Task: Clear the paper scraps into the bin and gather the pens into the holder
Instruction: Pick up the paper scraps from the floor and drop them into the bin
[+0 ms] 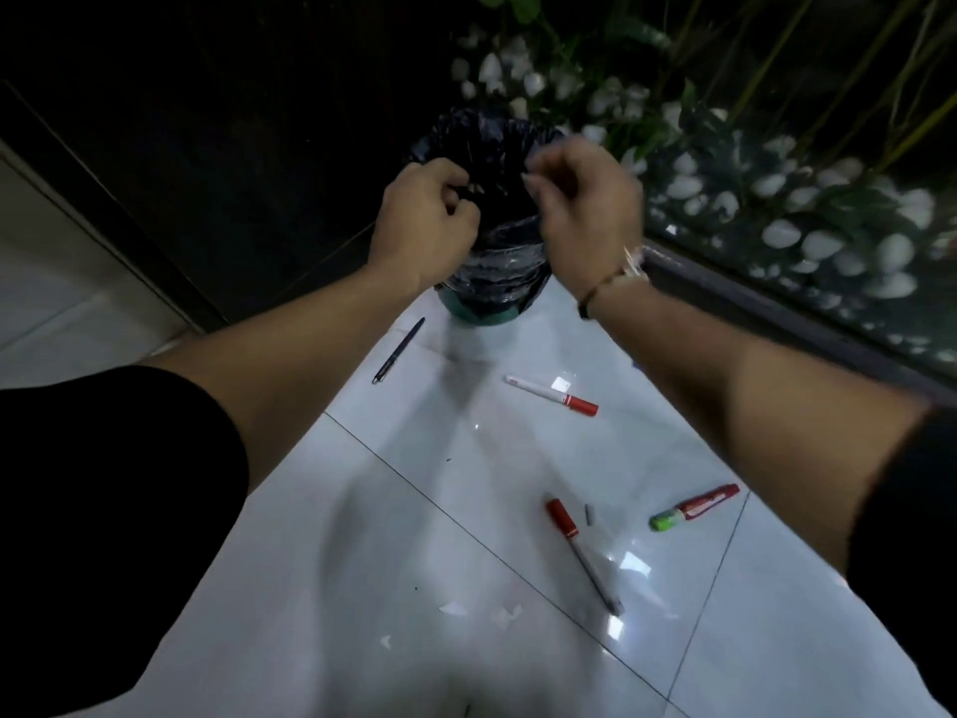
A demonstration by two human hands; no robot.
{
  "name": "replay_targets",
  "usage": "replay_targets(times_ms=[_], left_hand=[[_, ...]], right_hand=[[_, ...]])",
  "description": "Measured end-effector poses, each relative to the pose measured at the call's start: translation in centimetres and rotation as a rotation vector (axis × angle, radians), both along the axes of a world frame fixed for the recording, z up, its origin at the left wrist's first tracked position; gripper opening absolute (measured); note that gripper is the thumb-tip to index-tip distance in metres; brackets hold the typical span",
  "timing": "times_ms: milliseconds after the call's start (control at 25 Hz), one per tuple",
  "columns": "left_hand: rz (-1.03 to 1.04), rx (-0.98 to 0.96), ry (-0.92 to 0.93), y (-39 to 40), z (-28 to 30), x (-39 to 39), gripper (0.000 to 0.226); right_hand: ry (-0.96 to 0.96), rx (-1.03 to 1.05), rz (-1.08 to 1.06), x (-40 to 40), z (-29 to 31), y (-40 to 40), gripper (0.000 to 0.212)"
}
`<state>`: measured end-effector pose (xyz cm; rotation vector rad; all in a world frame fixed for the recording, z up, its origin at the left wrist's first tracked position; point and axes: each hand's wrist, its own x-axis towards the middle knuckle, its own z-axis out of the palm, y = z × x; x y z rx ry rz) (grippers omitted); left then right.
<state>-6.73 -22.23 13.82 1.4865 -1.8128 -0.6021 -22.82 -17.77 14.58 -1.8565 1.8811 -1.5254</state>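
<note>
A bin lined with a black bag stands on the white tiled floor. Both my hands hover over its mouth. My left hand is curled closed with small pale paper bits at its fingertips. My right hand has its fingers bunched together and nothing shows in them. On the floor lie a dark pen, a white marker with a red cap, a thin pen with a red cap and a red and green correction pen. Small white paper scraps lie close to me. No holder is in view.
A glass panel with white pebbles and plants behind it runs along the right, on a dark sill. A dark wall stands behind the bin on the left. A tiny grey scrap lies beside the thin pen.
</note>
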Motion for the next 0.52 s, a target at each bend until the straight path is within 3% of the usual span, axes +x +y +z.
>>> replay_targets(times_ms=[200, 400, 520], left_hand=[[0.011, 0.048, 0.227, 0.8, 1.0, 0.9, 0.028], [0.024, -0.068, 0.37, 6.2, -0.2, 3.2, 0.018], [0.04, -0.032, 0.326, 12.1, -4.8, 4.5, 0.014]], right_hand=[[0.223, 0.364, -0.012, 1.7, 1.4, -4.8, 0.035], [-0.08, 0.188, 0.181, 2.6, 0.3, 2.7, 0.025], [-0.148, 0.291, 0.332, 3.9, -5.2, 10.1, 0.023]])
